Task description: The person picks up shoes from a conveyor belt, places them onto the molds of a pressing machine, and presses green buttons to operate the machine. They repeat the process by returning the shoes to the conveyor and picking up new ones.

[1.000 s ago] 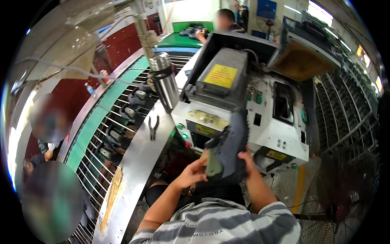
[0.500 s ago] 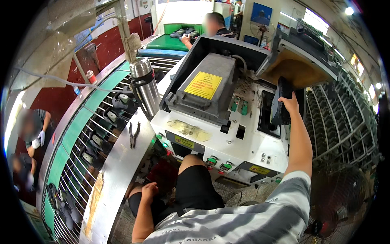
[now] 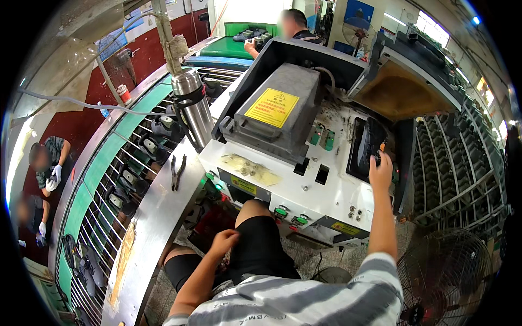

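A dark shoe (image 3: 372,142) lies in the right-hand recess of a white press machine (image 3: 326,201). My right hand (image 3: 381,169) grips its near end, where a small orange patch shows by the fingers. Above the recess, a hinged lid (image 3: 405,89) with a brown inner pad stands raised. The machine's left lid (image 3: 280,108), grey with a yellow label, is down. My left hand (image 3: 224,242) is curled closed above my thigh, with nothing seen in it.
Pliers (image 3: 178,173) and a steel flask (image 3: 194,108) stand or lie along the metal ledge. Shoes sit on the curved roller conveyor (image 3: 95,204) at left. A floor fan (image 3: 446,277) is at lower right, beside a rack (image 3: 457,168). Other people work nearby.
My right hand has lowered the shoe from upright beneath the raised lid into the recess. My left hand has shifted right and up over my thigh.
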`<control>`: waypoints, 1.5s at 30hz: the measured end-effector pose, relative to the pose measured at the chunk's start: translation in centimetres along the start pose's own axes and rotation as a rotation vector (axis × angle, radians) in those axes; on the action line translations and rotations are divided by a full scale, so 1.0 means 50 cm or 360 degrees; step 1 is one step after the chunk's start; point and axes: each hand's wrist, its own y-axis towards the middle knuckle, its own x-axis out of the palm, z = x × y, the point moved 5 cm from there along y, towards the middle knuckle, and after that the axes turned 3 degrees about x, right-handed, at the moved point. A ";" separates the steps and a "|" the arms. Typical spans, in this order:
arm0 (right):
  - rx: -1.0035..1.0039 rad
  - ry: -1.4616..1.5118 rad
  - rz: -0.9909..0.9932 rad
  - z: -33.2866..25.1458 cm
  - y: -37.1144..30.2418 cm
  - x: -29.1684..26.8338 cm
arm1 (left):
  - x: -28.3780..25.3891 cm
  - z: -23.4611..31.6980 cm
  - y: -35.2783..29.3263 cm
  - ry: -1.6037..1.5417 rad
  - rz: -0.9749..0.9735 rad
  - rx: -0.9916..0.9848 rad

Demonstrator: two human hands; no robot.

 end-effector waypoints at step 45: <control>0.0122 0.4471 -0.2329 -1.219 -0.604 -0.591 | -0.397 -0.206 -0.324 -0.1273 0.0969 0.0264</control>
